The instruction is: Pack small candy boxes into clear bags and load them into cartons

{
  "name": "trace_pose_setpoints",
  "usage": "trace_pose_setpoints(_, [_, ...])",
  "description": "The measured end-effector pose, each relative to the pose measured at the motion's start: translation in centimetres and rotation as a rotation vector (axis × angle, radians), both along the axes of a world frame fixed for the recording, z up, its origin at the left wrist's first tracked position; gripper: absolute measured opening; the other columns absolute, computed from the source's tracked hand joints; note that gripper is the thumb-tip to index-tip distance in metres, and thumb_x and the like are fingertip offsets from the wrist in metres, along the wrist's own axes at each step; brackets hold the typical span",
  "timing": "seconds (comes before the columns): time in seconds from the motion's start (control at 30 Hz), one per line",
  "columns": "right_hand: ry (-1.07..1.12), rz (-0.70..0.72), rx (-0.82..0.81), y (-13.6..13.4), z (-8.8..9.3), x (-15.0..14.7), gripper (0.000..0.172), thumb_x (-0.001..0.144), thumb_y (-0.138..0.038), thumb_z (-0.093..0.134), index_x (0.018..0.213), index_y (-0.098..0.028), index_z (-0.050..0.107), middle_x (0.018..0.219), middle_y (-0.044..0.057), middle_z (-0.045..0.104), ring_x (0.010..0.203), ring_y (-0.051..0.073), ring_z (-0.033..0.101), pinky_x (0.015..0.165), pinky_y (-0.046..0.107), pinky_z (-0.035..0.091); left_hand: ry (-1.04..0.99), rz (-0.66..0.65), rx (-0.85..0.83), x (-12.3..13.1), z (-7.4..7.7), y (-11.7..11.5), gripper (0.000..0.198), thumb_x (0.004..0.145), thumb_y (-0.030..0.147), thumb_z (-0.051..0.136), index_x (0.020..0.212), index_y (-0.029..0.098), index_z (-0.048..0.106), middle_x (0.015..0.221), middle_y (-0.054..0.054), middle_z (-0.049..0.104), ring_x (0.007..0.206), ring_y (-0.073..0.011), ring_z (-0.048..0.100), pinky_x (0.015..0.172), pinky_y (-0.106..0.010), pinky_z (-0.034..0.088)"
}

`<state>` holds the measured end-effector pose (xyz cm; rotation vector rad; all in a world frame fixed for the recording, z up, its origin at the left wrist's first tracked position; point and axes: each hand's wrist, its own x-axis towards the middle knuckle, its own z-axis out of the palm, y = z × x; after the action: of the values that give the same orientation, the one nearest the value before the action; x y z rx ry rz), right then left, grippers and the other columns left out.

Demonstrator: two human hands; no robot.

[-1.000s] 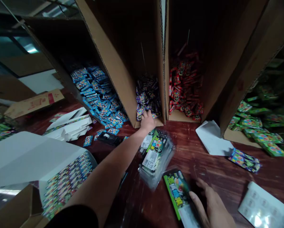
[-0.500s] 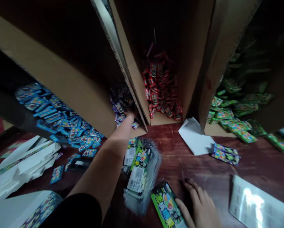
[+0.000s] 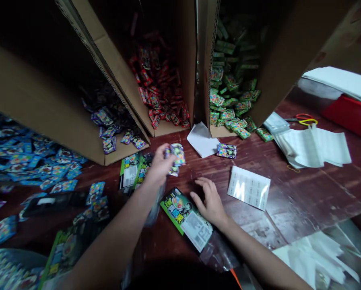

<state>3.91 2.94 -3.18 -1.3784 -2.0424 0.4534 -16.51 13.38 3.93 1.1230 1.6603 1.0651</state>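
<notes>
Left hand: our left hand [image 3: 159, 167], just left of frame centre, is closed round a small bunch of purple sachets [image 3: 176, 155] over the tabletop [image 3: 289, 193].
Right hand: our right hand [image 3: 209, 201], below centre, lies spread and flat and holds nothing. Its thumb side touches the green-headed bag [image 3: 184, 215].
Sachets, handling: we judge them light, thin and crinkly, with a slick film. A loose bunch could fan out and slip, so we would pinch across the middle, thumb against fingers, not by a corner.
Bag, handling: it looks like soft clear film under a stiffer printed card. We judge it floppy and light, and best taken by the card end.
Writing: the bag's green card carries large yellow and white characters and a white printed label. Both are too blurred for us to read, and we make out no brand.
Nearby: more green-headed bags [image 3: 132, 171] lie left of the left hand, one stray sachet pack [image 3: 227, 151] lies right of it, and a white label sheet [image 3: 249, 187] lies beside the right hand.
Boxes: along the upper frame, cardboard boxes on their sides hold purple stock [image 3: 109, 129], red sachets [image 3: 159, 92] and green sachets [image 3: 231, 96]. Blue sachets [image 3: 32, 155] spill at the left edge.
Far right: scissors [image 3: 302, 119] lie by a stack of white sheets [image 3: 316, 147].
</notes>
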Motion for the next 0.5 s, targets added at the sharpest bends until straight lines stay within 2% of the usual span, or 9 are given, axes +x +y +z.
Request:
trace_pose_setpoints(0.1, [-0.023,-0.056,0.053,3.6,1.2,3.1,0.041,0.098,-0.042,0.051,0.131,-0.019,0.053,0.136,0.016,0.056,0.131,0.03,0.048,0.109,0.048,0.041,0.06,-0.088,-0.065,5.4,-2.9,-1.9,0.063,0.082,0.019,0.068,0.141,0.014,0.047,0.1,-0.01,0.076,0.087,-0.0213,0.074,0.08,-0.032,0.059])
trace_pose_setpoints(0.17, [-0.046,-0.128,0.07,6.9,2.2,5.6,0.049,0.097,-0.044,0.051,0.136,-0.014,0.05,0.14,0.022,0.051,0.134,0.037,0.042,0.109,0.057,0.035,0.144,-0.12,-0.076,7.1,-3.8,-2.2,0.06,0.081,0.024,0.071,0.138,0.014,0.052,0.099,-0.011,0.077,0.093,-0.0235,0.074,0.085,-0.033,0.057])
trace_pose_setpoints(0.23, [-0.083,-0.243,0.054,10.2,2.8,7.8,0.067,0.092,-0.052,0.057,0.14,-0.006,0.046,0.14,0.032,0.045,0.13,0.048,0.039,0.1,0.066,0.035,0.261,-0.144,-0.072,7.4,-3.8,-2.4,0.058,0.081,0.032,0.074,0.134,0.016,0.056,0.109,-0.012,0.076,0.104,-0.0262,0.071,0.093,-0.035,0.054])
trace_pose_setpoints(0.27, [-0.212,-0.344,0.011,11.7,2.9,8.6,0.075,0.089,-0.058,0.06,0.141,-0.006,0.045,0.138,0.032,0.046,0.126,0.049,0.042,0.095,0.064,0.039,0.328,-0.157,-0.069,7.1,-3.6,-2.5,0.059,0.081,0.038,0.075,0.134,0.016,0.057,0.117,-0.014,0.074,0.112,-0.0283,0.068,0.098,-0.037,0.051])
trace_pose_setpoints(0.33, [-0.437,-0.388,-0.084,13.8,2.8,9.5,0.083,0.084,-0.066,0.063,0.141,-0.007,0.046,0.133,0.032,0.051,0.119,0.048,0.048,0.087,0.057,0.044,0.476,-0.18,-0.06,5.7,-2.7,-3.0,0.07,0.081,0.049,0.074,0.138,0.014,0.054,0.136,-0.018,0.064,0.128,-0.0331,0.058,0.108,-0.042,0.043])
trace_pose_setpoints(0.4, [-0.569,-0.31,-0.135,14.7,2.9,9.8,0.076,0.084,-0.067,0.064,0.136,-0.011,0.053,0.128,0.028,0.057,0.116,0.045,0.051,0.083,0.05,0.045,0.631,-0.217,-0.046,3.0,-1.2,-3.7,0.08,0.081,0.057,0.071,0.145,0.015,0.049,0.152,-0.019,0.049,0.141,-0.0357,0.043,0.117,-0.045,0.032])
trace_pose_setpoints(0.5, [-0.591,-0.179,-0.054,14.4,3.6,10.5,0.056,0.093,-0.059,0.055,0.122,-0.011,0.062,0.12,0.025,0.064,0.116,0.04,0.053,0.084,0.045,0.042,0.856,-0.3,-0.067,-3.5,2.0,-4.9,0.076,0.082,0.052,0.07,0.148,0.022,0.047,0.16,-0.01,0.039,0.148,-0.0344,0.031,0.122,-0.044,0.02])
